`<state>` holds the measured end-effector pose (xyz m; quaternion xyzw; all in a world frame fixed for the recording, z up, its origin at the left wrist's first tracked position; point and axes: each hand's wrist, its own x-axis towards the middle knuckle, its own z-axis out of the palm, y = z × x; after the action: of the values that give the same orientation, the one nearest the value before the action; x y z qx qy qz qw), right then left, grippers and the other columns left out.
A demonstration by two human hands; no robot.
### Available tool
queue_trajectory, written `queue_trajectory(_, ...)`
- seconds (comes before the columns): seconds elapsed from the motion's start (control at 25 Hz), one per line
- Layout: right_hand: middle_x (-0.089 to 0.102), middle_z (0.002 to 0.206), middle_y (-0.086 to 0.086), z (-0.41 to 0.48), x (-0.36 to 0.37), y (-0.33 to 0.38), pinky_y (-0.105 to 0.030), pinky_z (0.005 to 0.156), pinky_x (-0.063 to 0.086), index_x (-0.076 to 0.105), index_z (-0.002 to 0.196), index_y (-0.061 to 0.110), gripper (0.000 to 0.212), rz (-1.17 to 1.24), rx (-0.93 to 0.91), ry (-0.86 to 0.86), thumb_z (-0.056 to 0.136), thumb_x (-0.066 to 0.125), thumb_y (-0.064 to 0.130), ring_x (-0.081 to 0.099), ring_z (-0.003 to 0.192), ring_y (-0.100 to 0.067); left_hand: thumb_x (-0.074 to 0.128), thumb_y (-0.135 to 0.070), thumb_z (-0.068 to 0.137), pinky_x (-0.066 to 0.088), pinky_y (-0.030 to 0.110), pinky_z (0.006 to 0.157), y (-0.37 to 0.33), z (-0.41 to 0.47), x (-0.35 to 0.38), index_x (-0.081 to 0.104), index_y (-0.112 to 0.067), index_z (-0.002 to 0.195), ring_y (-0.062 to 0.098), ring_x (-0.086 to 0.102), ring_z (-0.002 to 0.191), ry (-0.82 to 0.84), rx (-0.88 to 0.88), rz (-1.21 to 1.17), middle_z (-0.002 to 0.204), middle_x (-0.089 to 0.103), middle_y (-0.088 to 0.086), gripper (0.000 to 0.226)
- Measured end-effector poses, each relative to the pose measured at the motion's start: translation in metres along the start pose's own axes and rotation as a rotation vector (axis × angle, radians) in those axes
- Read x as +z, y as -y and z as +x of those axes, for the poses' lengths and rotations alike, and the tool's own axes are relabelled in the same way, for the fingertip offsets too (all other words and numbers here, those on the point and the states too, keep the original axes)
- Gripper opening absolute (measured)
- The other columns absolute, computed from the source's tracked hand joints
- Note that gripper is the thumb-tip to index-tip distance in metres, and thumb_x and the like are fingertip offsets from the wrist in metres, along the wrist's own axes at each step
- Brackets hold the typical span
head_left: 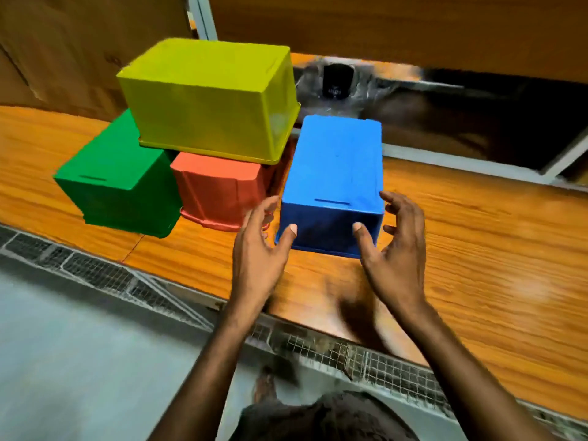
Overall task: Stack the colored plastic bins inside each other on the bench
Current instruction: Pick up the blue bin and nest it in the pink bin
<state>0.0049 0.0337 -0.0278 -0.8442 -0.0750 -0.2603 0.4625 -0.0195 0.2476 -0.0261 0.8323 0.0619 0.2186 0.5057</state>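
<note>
- Stacking has not started: all four bins sit upside down on the bench [477, 249], and none is inside another.
- Yellow bin [210, 100] rests on the green bin [117, 183] and red bin [219, 189], upper left.
- Blue bin [337, 163] stands alone in the middle.
- Left hand [257, 249] and right hand [394, 249] are spread wide beside the blue bin, not gripping it.
- Insides are hidden.

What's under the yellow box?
The upside-down yellow bin rests across the green bin and the red bin, both upside down on the bench. Whether anything sits inside any of them is hidden.
</note>
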Motion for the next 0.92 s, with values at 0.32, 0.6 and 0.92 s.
queue_trajectory(0.32, 0.048, 0.152, 0.01, 0.002, 0.052, -0.019, -0.049, 0.11, 0.048, 0.033, 0.153, 0.03, 0.096, -0.002, 0.408, -0.03, 0.071, 0.08, 0.046, 0.051, 0.138, -0.015, 0.081, -0.044, 0.077, 0.047, 0.044, 0.11, 0.082, 0.066, 0.024, 0.044, -0.025, 0.151, 0.012, 0.052, 0.137, 0.393, -0.1, -0.061, 0.149, 0.055, -0.003, 0.085)
queue_trajectory(0.6, 0.055, 0.135, 0.031, 0.009, 0.029, -0.002, -0.029, 0.099, 0.055, 0.04, 0.153, 0.031, 0.086, 0.069, 0.418, -0.103, 0.081, 0.081, 0.005, 0.055, 0.125, 0.007, 0.079, -0.022, 0.079, 0.051, 0.039, 0.107, 0.06, 0.083, 0.031, 0.037, -0.035, 0.155, 0.01, 0.051, 0.137, 0.428, 0.032, -0.241, 0.151, 0.051, -0.011, 0.088)
queue_trajectory(0.92, 0.062, 0.14, -0.007, 0.084, -0.061, 0.026, -0.033, 0.096, 0.051, 0.052, 0.136, 0.009, 0.063, 0.423, 0.199, -0.123, 0.075, 0.064, -0.004, 0.057, 0.133, -0.017, 0.083, -0.021, 0.082, 0.053, 0.029, 0.096, -0.049, 0.138, 0.034, 0.052, -0.019, 0.13, 0.008, 0.066, 0.114, 0.3, 0.139, -0.556, 0.128, 0.067, -0.001, 0.057)
